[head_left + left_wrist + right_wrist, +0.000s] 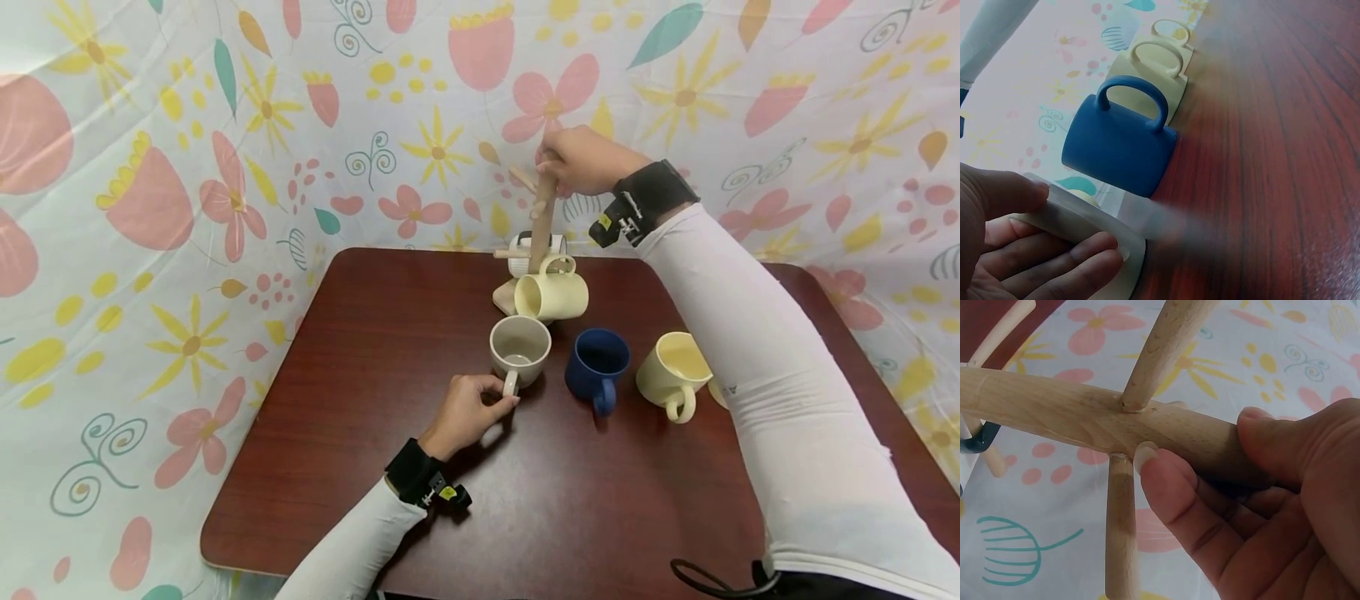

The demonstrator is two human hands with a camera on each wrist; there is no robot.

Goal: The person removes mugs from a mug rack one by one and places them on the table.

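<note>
The left hand (468,414) pinched the handle of a greyish-beige, round ceramic mug (519,346) between thumb and fingers; the mug stood upright left of centre on the dark reddish-brown wooden counter (360,358). The right hand (581,158) gripped the top of a light wooden mug stand (542,225) with slanting round pegs, near the middle of the counter's far edge. Low on the stand, a pale yellow cylindrical mug (558,297) was tipped sideways, handle uppermost, just behind the greyish-beige one. A white mug with a dark handle (519,267) showed behind the post, partly hidden. Toward the counter's right edge stood a navy-blue mug (592,354), then a second pale yellow mug (662,382), both upright, handles facing the near edge. The white right sleeve (780,358) partly covered a third pale yellow mug (717,393).
</note>
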